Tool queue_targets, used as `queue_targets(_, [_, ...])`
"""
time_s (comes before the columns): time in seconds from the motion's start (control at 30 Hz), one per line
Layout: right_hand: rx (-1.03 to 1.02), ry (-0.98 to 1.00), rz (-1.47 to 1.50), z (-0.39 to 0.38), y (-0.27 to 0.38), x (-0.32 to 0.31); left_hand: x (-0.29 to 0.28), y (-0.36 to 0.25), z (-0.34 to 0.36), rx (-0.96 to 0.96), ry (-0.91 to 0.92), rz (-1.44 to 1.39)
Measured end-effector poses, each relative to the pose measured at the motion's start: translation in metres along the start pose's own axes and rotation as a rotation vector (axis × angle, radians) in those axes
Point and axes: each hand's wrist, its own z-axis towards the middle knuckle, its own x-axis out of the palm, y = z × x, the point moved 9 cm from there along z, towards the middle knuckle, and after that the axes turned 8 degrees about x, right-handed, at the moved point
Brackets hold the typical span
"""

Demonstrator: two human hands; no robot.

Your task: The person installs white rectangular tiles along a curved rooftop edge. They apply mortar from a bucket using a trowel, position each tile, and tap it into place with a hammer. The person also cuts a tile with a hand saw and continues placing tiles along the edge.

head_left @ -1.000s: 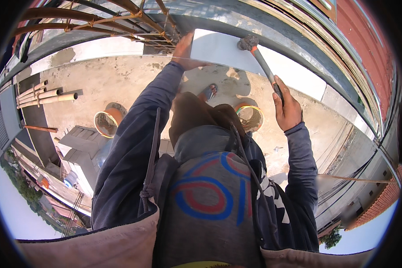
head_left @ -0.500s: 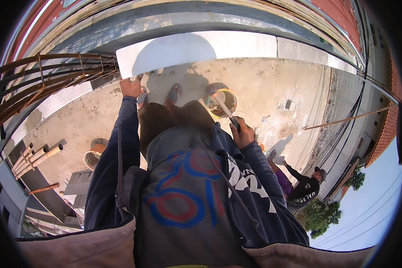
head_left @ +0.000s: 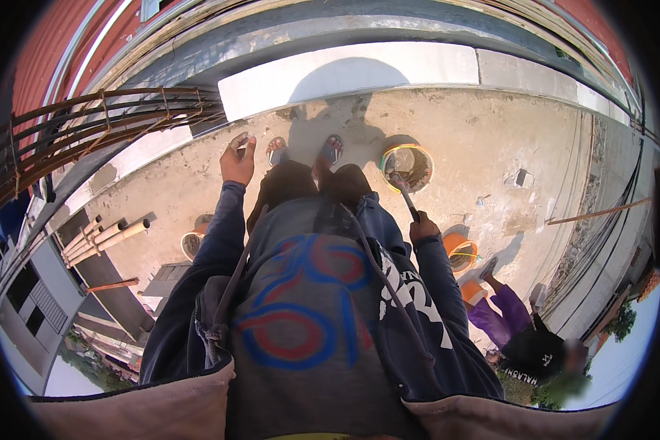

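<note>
My right hand (head_left: pixel 424 229) is closed around the black grip of a long tool with a pale shaft (head_left: pixel 406 195). Its far end reaches into a round bucket (head_left: pixel 385 173) with grey mortar-like stuff inside, so I cannot make out the tool's head. Over the floor to the left, my left hand (head_left: pixel 238 163) is raised with its fingers apart, holding nothing. Ahead of my feet runs a low row of pale blocks (head_left: pixel 447 64), its left end beyond the left hand.
Rusty rebar cages (head_left: pixel 103 125) jut in at the left, above several pipes (head_left: pixel 117 238). Orange buckets stand behind both arms, one at the right (head_left: pixel 453 243). Another person (head_left: pixel 524 337) is at the lower right. A thin pole (head_left: pixel 601 213) extends near the cables.
My left hand has come away from the end of the pale block. The tool in my right hand has dipped into the bucket. My view has shifted, with the blocks farther ahead.
</note>
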Motion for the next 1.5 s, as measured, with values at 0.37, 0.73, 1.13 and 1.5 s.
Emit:
queue_targets(0.37, [-0.242,0.067,0.047,-0.022,0.188,0.025,-0.040,-0.250,0.086,0.950,0.324,0.661])
queue_targets(0.73, [-0.433,0.046,0.351,-0.188,0.377,0.150,0.023,-0.221,0.108,1.161,0.587,1.327])
queue_targets(1.13, [-0.378,-0.188,0.570,-0.207,0.464,0.150,0.011,-0.196,0.126,1.339,0.459,1.504])
queue_targets(1.5, [-0.511,-0.258,0.445,-0.212,0.472,0.154,0.007,-0.209,0.113,1.461,0.426,1.506])
